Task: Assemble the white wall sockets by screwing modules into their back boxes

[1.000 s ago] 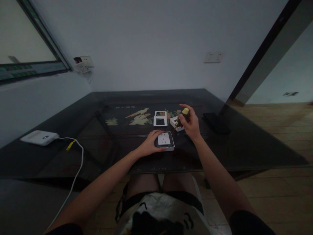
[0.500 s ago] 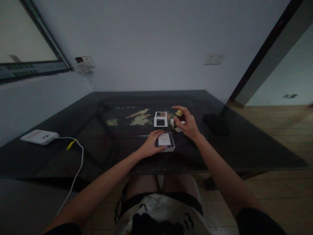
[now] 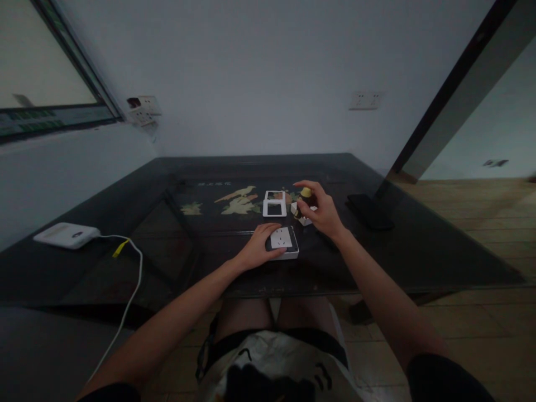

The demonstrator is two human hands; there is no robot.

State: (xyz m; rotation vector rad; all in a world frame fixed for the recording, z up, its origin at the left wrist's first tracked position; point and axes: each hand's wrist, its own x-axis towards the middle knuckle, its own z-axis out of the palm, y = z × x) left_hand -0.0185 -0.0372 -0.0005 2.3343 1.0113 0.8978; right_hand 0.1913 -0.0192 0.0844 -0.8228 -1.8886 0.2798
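Note:
My left hand [image 3: 263,244] rests on the near part of the table, its fingers and thumb around a white wall socket [image 3: 281,238] with a dark surround, which lies face up. To the right, my right hand [image 3: 321,209] is curled around a small object with a yellow end [image 3: 306,192] and a dark body, perhaps a tool handle. Its thumb and forefinger are apart at the tips. Just under that hand sits a small white open box [image 3: 304,219]; its contents are too dark to make out. Behind the socket lie two white frames [image 3: 274,215], partly overlapping.
A black flat case [image 3: 371,212] lies right of my right hand. On the left of the dark table [image 3: 201,273] is a white device [image 3: 67,234], with a white cable [image 3: 140,273] hanging over the front edge. Wall sockets [image 3: 365,100] are on the wall behind.
The whole view has shifted very slightly. Both hands and the things around them keep their places.

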